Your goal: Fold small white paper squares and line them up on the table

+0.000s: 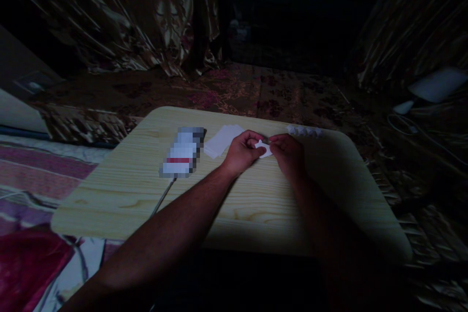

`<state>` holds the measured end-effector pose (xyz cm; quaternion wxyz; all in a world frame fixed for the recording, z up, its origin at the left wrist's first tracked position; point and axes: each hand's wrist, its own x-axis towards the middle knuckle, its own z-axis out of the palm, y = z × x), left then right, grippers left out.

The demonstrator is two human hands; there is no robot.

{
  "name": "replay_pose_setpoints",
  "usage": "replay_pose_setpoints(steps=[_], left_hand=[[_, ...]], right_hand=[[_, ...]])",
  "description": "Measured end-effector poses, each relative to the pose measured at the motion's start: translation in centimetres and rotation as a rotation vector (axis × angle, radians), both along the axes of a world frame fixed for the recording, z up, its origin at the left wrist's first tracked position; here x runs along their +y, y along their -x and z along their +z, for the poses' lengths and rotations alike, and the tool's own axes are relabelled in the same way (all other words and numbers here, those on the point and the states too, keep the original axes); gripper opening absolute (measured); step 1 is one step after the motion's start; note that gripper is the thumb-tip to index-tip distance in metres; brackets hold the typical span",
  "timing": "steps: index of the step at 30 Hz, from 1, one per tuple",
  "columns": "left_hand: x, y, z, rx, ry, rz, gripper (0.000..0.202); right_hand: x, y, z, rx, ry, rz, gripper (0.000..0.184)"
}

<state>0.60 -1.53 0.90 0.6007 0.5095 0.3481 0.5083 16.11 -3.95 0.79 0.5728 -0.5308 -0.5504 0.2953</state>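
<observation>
Between my two hands is a small piece of folded white paper (263, 149), held just above the wooden table. My left hand (244, 150) pinches its left side, the thumb lying over the paper. Closed on the right edge of the same piece are the fingers of my right hand (288, 152). A stack of white paper sheets (224, 139) lies slightly fanned beside my left hand. Beyond my right hand, several small white folded paper shapes (304, 130) sit in a row near the table's far edge.
The light wood-grain table (252, 204) has rounded corners. A phone (183, 152), its screen blurred out, lies left of the paper stack with a cable (162, 198) running toward me. Patterned curtains (175, 14) hang behind. A white lamp-like object (437, 85) stands at the right.
</observation>
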Motion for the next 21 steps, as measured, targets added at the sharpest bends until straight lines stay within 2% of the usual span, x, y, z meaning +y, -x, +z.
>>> replay_pose_setpoints(steps=[9,21], left_hand=[[0.39,0.07,-0.59,0.058,-0.066,-0.015,0.039],[0.25,0.12,-0.3,0.102,-0.092,-0.026,0.042]], right_hand=[[0.06,0.1,0.04,0.024,0.015,0.028,0.017],[0.11,0.14,-0.14,0.005,0.01,0.015,0.018]])
